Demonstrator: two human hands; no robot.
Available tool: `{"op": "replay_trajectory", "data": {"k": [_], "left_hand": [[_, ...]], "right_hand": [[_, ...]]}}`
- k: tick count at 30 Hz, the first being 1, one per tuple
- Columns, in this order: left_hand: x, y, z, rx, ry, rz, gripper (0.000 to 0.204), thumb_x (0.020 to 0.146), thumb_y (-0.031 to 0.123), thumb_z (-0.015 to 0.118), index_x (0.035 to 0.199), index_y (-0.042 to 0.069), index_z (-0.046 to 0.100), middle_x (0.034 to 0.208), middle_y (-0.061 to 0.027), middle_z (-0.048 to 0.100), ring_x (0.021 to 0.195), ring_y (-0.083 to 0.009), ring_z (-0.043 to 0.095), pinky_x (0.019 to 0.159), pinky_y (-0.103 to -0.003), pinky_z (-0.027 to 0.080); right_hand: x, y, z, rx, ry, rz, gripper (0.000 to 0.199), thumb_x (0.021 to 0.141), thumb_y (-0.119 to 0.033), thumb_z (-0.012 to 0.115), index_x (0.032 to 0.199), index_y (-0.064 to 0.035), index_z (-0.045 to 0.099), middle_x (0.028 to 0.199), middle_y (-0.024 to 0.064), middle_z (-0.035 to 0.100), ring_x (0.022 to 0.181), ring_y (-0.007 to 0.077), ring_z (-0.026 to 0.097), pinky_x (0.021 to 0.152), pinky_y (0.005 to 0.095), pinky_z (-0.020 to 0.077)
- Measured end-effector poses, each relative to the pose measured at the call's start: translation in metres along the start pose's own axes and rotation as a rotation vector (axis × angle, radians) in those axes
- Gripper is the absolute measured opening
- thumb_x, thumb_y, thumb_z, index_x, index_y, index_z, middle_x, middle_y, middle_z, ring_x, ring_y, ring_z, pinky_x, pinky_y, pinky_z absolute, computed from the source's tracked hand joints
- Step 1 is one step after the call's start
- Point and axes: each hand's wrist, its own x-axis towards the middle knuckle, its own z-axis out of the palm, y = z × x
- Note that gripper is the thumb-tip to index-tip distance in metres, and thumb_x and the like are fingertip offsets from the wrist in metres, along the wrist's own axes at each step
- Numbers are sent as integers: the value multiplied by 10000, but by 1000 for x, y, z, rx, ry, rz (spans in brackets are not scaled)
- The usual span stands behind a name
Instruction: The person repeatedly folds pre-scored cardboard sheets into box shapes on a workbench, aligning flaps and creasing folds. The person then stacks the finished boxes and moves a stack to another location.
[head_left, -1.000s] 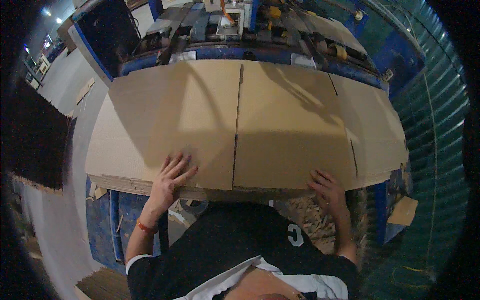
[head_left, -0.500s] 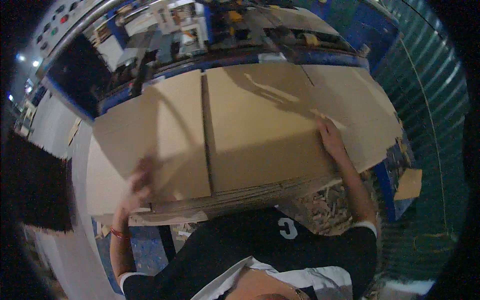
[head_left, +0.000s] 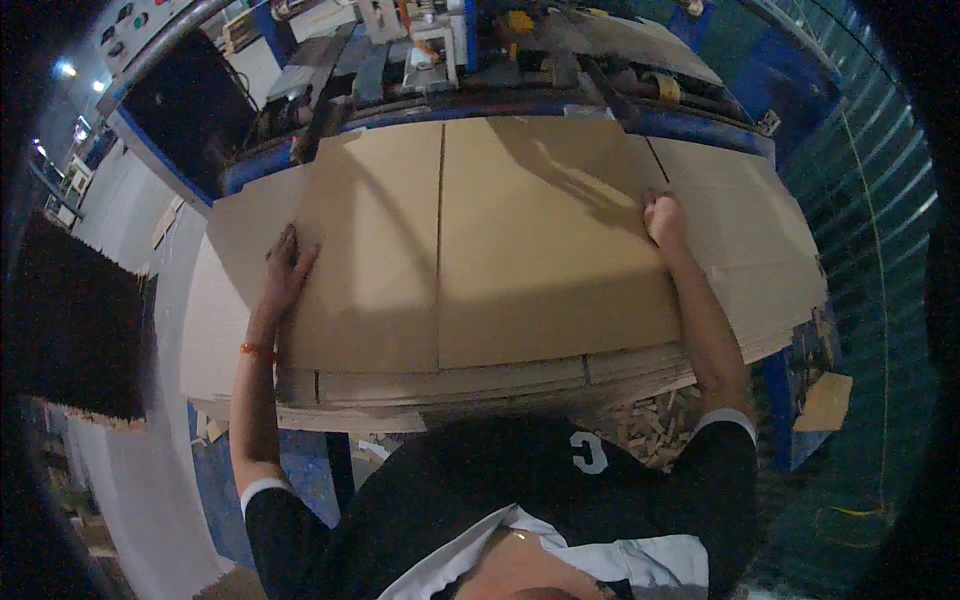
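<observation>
A flat brown cardboard sheet point(head_left: 540, 250) with a dark crease line across it lies on top of a stack of cardboard sheets point(head_left: 450, 385). My left hand point(head_left: 287, 270) rests along the sheet's left edge, fingers stretched out and thumb apart. At the right edge, my right hand point(head_left: 664, 218) is closed, its fingers curled in at the sheet's border; the fingertips are partly hidden. The sheet's far edge lies close to the machine's blue front beam point(head_left: 390, 125). Shadows of my arms fall across the board.
Beyond the stack stands a machine with rollers point(head_left: 560, 80) and blue side frames point(head_left: 800, 80). Cardboard scraps point(head_left: 650, 425) lie below the stack near me. A green corrugated wall point(head_left: 860, 330) rises at right. A dark bristly block point(head_left: 80, 310) is at left.
Both hands have moved farther from me along the sheet's sides. The top sheet has shifted away toward the machine, exposing more of the stack's near edge. The wide dark gap has narrowed to a line.
</observation>
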Motion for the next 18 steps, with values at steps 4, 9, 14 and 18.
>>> {"op": "replay_trajectory", "data": {"k": [4,9,14,18], "left_hand": [[-11,18,-4,427,-4,-65,784,837,477,523,1363,-31,240,1429,-208,221,1321,-345,215,1067,-466,171],[-100,72,-8,151,-217,335,994,677,514,663,1399,33,177,1463,-168,147,1356,-341,103,1084,-508,54],[-109,102,-5,341,-174,477,984,642,513,671,1379,28,234,1441,-163,215,1336,-353,170,1086,-506,98],[-67,87,-5,281,-23,642,907,682,467,653,1363,16,257,1396,-168,301,1289,-361,270,1075,-491,163]], "right_hand": [[-29,-31,-50,-112,-202,43,420,889,-356,464,1186,-64,524,1202,199,487,1084,380,473,884,422,401],[-160,-22,-101,23,-249,-486,803,698,-503,651,1335,-101,373,1424,142,271,1320,364,206,1053,488,189],[-180,-20,-88,-157,-243,-568,949,562,-627,678,1332,-150,393,1431,106,265,1326,359,193,1042,552,156],[-131,-31,-75,-86,-209,-567,884,583,-631,659,1312,-186,428,1436,87,260,1326,355,196,1037,564,154]]}}
